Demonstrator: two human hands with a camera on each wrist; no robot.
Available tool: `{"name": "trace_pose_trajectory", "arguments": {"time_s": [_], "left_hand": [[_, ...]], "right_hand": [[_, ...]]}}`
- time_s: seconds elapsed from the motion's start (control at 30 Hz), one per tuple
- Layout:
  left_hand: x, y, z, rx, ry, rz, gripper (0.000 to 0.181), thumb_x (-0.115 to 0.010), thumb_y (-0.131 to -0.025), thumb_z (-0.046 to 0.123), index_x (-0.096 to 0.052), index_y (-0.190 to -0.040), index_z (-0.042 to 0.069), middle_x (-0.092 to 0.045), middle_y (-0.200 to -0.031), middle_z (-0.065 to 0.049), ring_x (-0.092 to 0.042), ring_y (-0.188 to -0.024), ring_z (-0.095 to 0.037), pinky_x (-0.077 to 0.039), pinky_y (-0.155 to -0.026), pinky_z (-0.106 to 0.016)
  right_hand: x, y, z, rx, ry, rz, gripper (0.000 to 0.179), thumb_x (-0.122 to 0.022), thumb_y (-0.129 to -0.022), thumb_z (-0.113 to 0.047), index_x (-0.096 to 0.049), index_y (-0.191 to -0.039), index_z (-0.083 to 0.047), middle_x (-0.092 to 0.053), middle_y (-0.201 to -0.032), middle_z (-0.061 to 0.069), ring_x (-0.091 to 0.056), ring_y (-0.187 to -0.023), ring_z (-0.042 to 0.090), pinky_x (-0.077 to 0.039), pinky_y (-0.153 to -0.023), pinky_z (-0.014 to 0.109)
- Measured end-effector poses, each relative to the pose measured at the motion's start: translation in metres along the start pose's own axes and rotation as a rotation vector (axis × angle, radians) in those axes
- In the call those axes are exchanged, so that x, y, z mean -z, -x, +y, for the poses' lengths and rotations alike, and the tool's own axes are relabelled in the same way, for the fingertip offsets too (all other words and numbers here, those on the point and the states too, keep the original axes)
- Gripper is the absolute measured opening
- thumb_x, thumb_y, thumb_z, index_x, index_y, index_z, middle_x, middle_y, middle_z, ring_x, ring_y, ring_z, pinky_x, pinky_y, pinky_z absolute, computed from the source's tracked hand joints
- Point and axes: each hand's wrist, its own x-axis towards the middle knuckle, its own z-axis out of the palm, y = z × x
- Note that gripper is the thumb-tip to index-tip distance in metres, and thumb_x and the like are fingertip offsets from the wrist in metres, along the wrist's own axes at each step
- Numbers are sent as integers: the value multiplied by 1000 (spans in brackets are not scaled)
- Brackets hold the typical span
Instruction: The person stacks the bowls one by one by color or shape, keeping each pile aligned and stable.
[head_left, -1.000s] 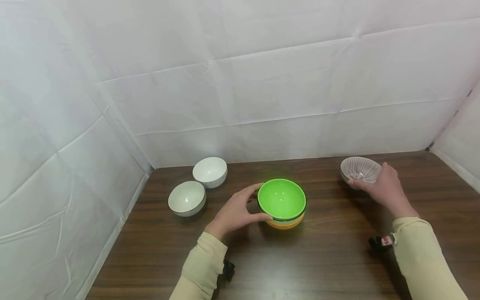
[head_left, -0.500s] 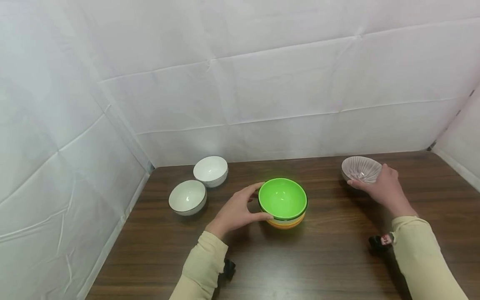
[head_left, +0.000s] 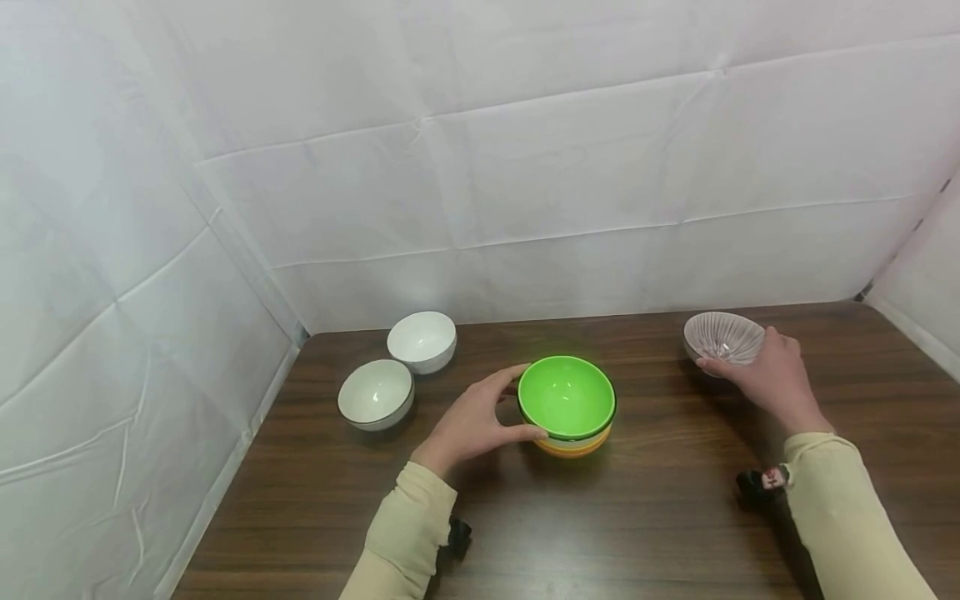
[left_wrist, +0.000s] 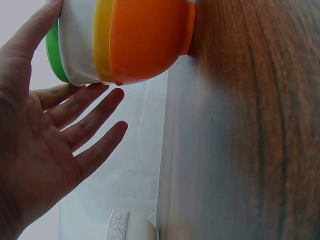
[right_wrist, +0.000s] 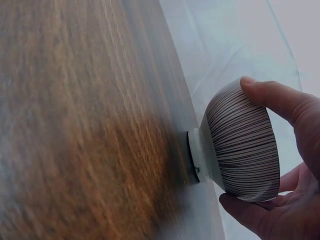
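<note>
In the middle of the table, a stack of bowls has a bright green bowl (head_left: 566, 398) on top. The left wrist view shows white, yellow and orange bowls (left_wrist: 145, 40) below it. My left hand (head_left: 468, 429) holds the stack from its left side, thumb near the front rim and fingertips behind; the lower fingers are spread. Toward the table's back right, my right hand (head_left: 776, 383) grips a striped bowl (head_left: 716, 335) by its right side. Its thumb and fingers press opposite sides of the dark-lined bowl (right_wrist: 245, 145). Whether its foot touches the table is hard to tell.
Two white bowls stand close together at the back left: one rear bowl (head_left: 422, 340) and one nearer bowl (head_left: 375, 393) with a dark rim. A brown wooden table (head_left: 585, 533) lies beneath everything. White sheeting (head_left: 555, 183) hangs behind and on both sides.
</note>
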Motion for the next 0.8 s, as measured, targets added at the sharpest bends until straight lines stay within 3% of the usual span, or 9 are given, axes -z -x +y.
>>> {"name": "trace_pose_trajectory", "arguments": {"time_s": [0.17,0.57,0.8], "left_hand": [[0,0,1,0,-11,1,88,-82,-78,49,-42,-151,24,-56,-144,4,-61,-123,-17,-50,-105,-42],[-1,0,0,-1,-3,2,87,-82,-78,49,-42,-151,23,-55,-145,4,-61,-123,-16,-50,-106,-41],[0,0,0,-1,-8,3,87,-82,-78,48,-43,-150,22,-55,-145,3,-61,-123,-16,-50,-106,-40]], "right_hand": [[-1,1,0,16,-5,20,102,-77,-81,-46,-30,-131,29,-40,-120,52,-37,-115,62,-37,-95,73],[5,8,-14,30,-54,10,103,-77,-80,-46,-29,-140,22,-37,-132,49,-34,-125,60,-34,-100,72],[10,12,-28,17,-78,-32,112,-75,-82,-50,-18,-150,18,-27,-144,49,-29,-132,62,-29,-106,74]]}}
